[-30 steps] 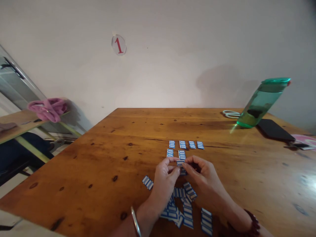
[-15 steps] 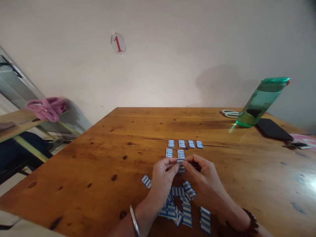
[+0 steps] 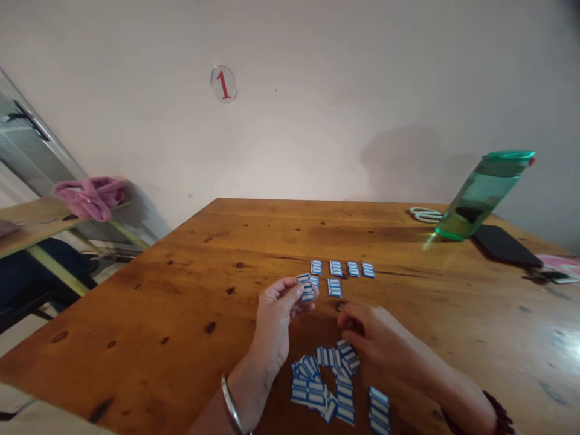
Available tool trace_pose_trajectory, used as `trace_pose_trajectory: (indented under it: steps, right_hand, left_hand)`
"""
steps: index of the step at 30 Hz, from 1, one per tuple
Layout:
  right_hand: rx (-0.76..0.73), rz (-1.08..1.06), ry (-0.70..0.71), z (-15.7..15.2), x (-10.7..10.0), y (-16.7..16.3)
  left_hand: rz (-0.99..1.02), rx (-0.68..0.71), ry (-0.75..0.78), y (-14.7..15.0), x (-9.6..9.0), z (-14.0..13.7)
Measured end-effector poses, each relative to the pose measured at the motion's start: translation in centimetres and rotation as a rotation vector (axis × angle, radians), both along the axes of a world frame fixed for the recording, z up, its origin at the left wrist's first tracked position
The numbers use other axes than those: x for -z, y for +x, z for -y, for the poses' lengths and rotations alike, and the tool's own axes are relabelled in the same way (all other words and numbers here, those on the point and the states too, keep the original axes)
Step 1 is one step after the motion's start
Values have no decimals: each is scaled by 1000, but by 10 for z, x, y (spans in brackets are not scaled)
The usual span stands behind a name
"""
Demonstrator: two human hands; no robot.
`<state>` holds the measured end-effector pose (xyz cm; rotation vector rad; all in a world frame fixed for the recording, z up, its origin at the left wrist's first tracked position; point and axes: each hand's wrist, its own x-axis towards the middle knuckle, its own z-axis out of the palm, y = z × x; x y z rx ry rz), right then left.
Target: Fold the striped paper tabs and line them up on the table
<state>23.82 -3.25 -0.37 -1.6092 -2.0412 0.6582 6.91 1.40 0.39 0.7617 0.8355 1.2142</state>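
My left hand (image 3: 276, 320) pinches a small label sheet (image 3: 306, 289), white with blue-framed boxes, between thumb and fingers. It is held up over the left end of the nearer row, partly covering a label sheet (image 3: 315, 281) there. My right hand (image 3: 378, 338) hovers by the upper right of a loose pile of similar label sheets (image 3: 308, 386). Its fingers are loosely curled, with a gap between thumb and index finger and nothing visible in them. Another label sheet (image 3: 334, 287) lies in the nearer row; several more form a farther row (image 3: 353, 269).
A separate label strip (image 3: 379, 411) lies right of the pile. At the back right stand a green bottle (image 3: 483, 196), a white cable (image 3: 426, 214) and a flat black device (image 3: 507, 246). A pink cloth (image 3: 93, 196) rests on another table at the left.
My hands have moved apart. The left one has lifted the label sheet up and left; the right one has let go and moved down toward the pile. The view has shifted slightly.
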Motion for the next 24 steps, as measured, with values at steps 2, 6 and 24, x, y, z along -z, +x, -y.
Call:
trace_pose_trajectory:
  steps: [2, 6, 24]
  right_hand:
    - [-40, 47, -41, 3, 2, 0]
    - [-96, 95, -64, 6, 1, -2]
    - [75, -318, 1, -1, -15, -4]
  left_hand:
    - [-2, 5, -4, 0, 1, 0]
    - [-15, 14, -11, 1, 0, 2]
    - [-189, 65, 7, 9, 2, 6]
